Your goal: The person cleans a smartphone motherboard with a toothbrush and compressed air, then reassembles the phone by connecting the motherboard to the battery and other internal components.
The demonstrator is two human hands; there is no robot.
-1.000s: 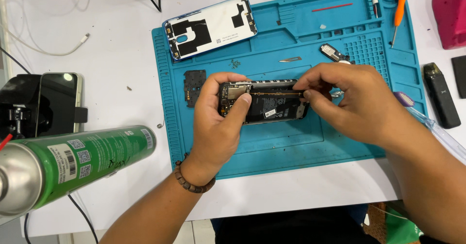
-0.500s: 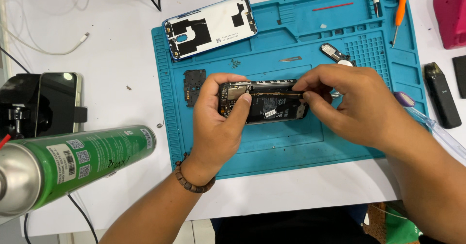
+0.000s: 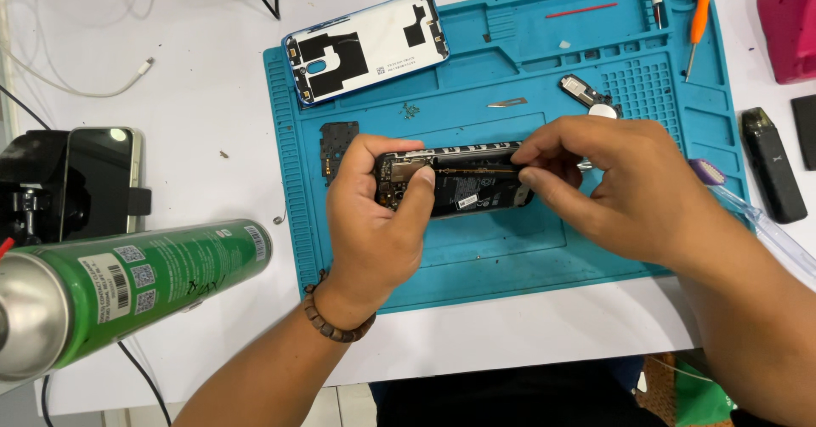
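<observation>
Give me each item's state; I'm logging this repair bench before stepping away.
opened phone: back off, internals exposed, held over the blue mat
left hand: gripping the phone's left end
right hand: fingertips pinching at the phone's top edge
back cover: removed, inside up
green spray can: lying sideways
orange screwdriver: lying unused

A: What carries it all?

B: A white table [image 3: 195, 79]. 1 blue mat [image 3: 510, 265] lies on it, filling the centre and upper right of the frame.

A: And left of the mat?

B: A white cable [image 3: 81, 87] at upper left. Below it, at the left edge, a phone [image 3: 98, 176] in a black stand [image 3: 30, 189]. A green spray can [image 3: 144, 282] lies on its side at lower left.

A: The right side?

B: A pink object [image 3: 786, 23] in the upper right corner, cut by the frame. Below it 1 small black device [image 3: 772, 176], just beside the mat's right edge, and another black thing [image 3: 805, 130] at the frame edge.
</observation>
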